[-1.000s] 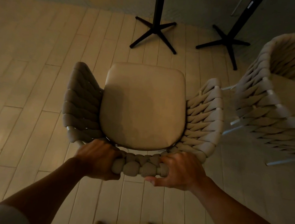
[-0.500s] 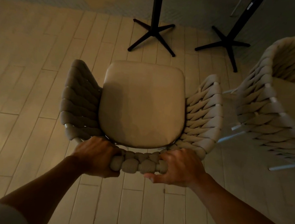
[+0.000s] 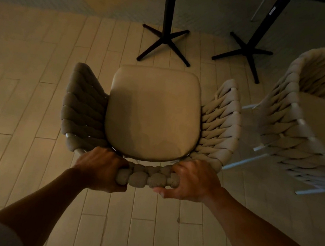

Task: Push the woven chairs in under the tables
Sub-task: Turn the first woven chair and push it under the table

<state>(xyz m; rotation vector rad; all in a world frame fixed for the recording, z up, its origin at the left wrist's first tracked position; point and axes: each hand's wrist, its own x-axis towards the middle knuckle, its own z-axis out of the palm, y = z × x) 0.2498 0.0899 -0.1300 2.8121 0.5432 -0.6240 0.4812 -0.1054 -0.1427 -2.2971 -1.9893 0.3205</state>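
With the left hand (image 3: pixel 99 168) and right hand (image 3: pixel 193 180) each wrapped around the chair (image 3: pixel 152 113) back, push evenly, straight toward the table base (image 3: pixel 165 40).

Ahead of my chair (image 3: pixel 154 114), bare floor (image 3: pixel 32 67) runs to two black desk bases (image 3: pixel 165 42); a second woven chair (image 3: pixel 307 123) crowds the right.

left hand (image 3: pixel 100 169), right hand (image 3: pixel 193 180) clenched.
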